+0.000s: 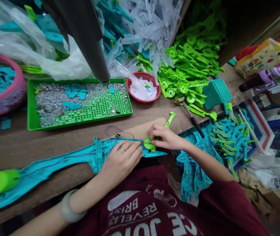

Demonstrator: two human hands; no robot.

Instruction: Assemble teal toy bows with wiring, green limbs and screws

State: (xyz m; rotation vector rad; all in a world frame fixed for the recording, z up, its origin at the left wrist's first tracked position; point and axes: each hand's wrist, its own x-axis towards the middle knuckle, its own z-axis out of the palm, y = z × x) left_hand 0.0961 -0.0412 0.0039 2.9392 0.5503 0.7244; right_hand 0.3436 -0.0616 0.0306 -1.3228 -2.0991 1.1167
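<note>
A long blue plastic toy shell (68, 157) lies along the bench's near edge, hollow side up, with thin wires inside it. My left hand (123, 155) lies over its right part, fingers together and pressing it down; the thumb is hidden. My right hand (165, 137) is closed in a pinch just above a green disc part (149, 143) at the shell's right end. Whatever its fingertips hold is too small to make out. A loop of red and blue wire (118, 127) rises behind my left hand. Behind my right hand lies a green lever piece (170, 119).
A green tray (30, 108) holds many screws and blue bits. Beside it stand a red basket (131, 93) and a pile of green parts (191, 65). A hammer (194, 119) lies at right, above stacked blue shells (194, 164). A dark tool column (88, 42) hangs over the tray.
</note>
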